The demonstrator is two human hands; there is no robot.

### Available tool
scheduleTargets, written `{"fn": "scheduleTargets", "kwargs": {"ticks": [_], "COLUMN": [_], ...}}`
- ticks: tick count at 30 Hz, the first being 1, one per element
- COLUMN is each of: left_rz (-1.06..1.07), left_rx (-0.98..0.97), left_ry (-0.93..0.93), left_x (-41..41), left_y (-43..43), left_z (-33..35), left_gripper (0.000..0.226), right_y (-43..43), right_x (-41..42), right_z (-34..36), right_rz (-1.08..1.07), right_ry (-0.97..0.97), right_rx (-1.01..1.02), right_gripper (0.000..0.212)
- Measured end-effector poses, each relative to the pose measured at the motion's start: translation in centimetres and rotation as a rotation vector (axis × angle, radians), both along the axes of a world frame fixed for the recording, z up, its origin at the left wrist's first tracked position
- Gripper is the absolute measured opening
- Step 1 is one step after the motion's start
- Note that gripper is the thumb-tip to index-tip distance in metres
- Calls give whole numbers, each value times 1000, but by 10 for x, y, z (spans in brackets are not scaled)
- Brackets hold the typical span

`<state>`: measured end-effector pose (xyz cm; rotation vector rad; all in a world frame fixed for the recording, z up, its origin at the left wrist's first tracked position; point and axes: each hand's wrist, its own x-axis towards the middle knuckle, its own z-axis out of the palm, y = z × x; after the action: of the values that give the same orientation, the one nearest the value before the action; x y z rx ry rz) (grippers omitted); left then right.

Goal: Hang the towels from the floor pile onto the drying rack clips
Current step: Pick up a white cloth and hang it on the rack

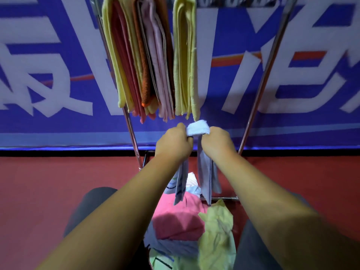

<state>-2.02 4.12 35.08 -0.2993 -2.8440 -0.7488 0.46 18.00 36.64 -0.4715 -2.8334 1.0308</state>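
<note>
Towels lie in a loose floor pile [187,227] at the near edge of the scene, between the person's knees: a pink towel [179,221] on the left, a pale yellow-green towel [218,230] on the right, and grey and white cloth under and behind them. One white towel [198,128] is lifted clear of the pile. The left hand [172,143] and the right hand [217,142] each have their fingers curled tight round its top edge, so a short bunched stretch spans the gap between the two fists. The rest of it hangs down below each wrist in two greyish folds.

Farther off stands the drying rack [261,90], with slanted metal legs. Several towels already hang from its top: a yellow towel [186,65] just above the raised white one, then a pale pink towel [157,65], an orange towel [143,65] and a coral towel [124,65] to the left. The held towel sits just under the lower ends of these. Behind the rack is a blue banner [48,75] with big white lettering, and the red floor [39,191] runs up to it.
</note>
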Motion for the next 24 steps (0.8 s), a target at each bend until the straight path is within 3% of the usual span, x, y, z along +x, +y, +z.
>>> {"fn": "scheduleTargets", "kwargs": {"ticks": [8, 11, 14, 22, 24], "left_rz": [-81, -76, -67, -26, 1], "left_rx": [-81, -50, -38, -99, -92], "left_ry": [155, 229, 294, 421, 454], "left_x": [23, 27, 24, -5, -15], "left_y": [16, 23, 29, 32, 28], "left_z": [102, 137, 172, 250, 262], "left_gripper": [22, 28, 22, 5, 10], "right_y": [3, 1, 10, 36, 37], "right_x": [10, 7, 4, -7, -13], "right_z": [115, 157, 192, 247, 257], "right_rz": [11, -47, -60, -12, 1], "right_ry": [97, 99, 146, 306, 325], "right_rx": [35, 123, 174, 330, 377], "right_gripper": [13, 28, 26, 15, 16]}}
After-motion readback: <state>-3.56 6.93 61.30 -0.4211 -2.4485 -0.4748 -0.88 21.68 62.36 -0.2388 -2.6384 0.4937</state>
